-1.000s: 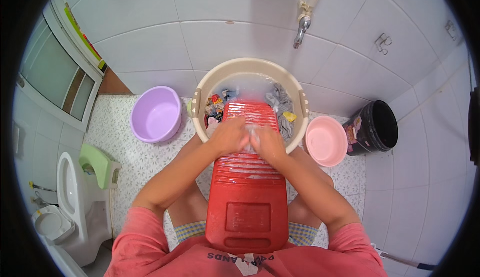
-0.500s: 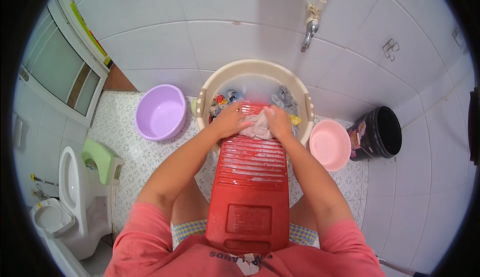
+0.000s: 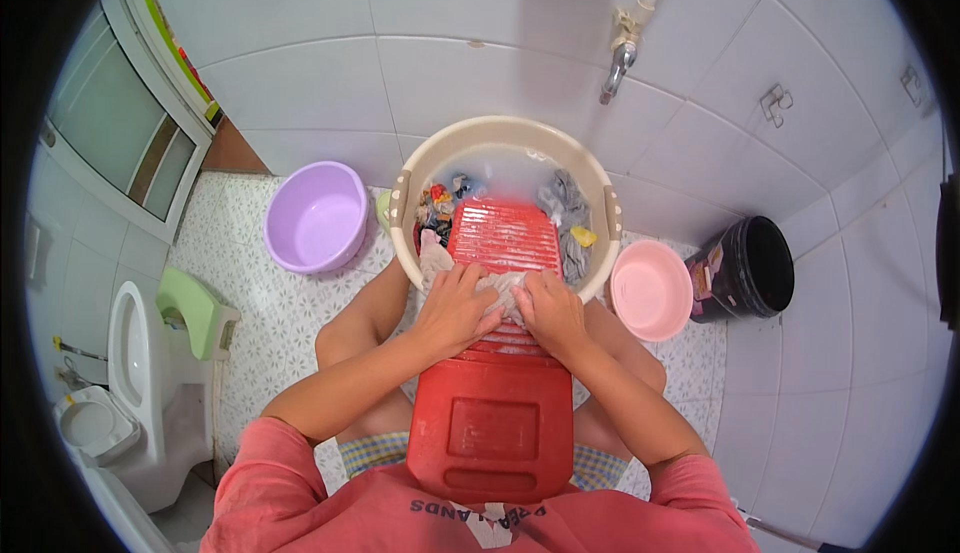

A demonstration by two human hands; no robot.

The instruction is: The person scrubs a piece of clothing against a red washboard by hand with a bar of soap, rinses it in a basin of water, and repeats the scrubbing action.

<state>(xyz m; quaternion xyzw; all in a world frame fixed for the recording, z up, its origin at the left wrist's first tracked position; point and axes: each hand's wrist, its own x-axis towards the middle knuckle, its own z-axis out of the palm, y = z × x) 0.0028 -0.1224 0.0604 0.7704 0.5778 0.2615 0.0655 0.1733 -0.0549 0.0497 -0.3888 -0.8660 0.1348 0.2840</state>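
A red washboard (image 3: 492, 423) slopes from my lap into a large beige basin (image 3: 510, 131) of cloudy water. Across its ridges lies a wet light-grey cloth (image 3: 500, 288), bunched under both hands. My left hand (image 3: 458, 308) is closed on the cloth's left part, and my right hand (image 3: 548, 311) grips its right part. One end of the cloth trails left toward the basin's rim. In the water, dark and multicoloured clothes (image 3: 436, 215) soak left of the board. Grey clothes (image 3: 568, 208) and a small yellow piece (image 3: 583, 237) are to its right.
A purple basin (image 3: 318, 218) stands left of the beige one; a pink basin (image 3: 651, 291) and a black bucket (image 3: 765, 268) stand right. A metal tap (image 3: 620, 68) juts from the tiled wall above. Farther left are a green stool (image 3: 195, 308) and a white toilet (image 3: 135, 343).
Both hands have drawn the cloth down the washboard toward me, uncovering the upper ridges. The cloth has spread out to the left.
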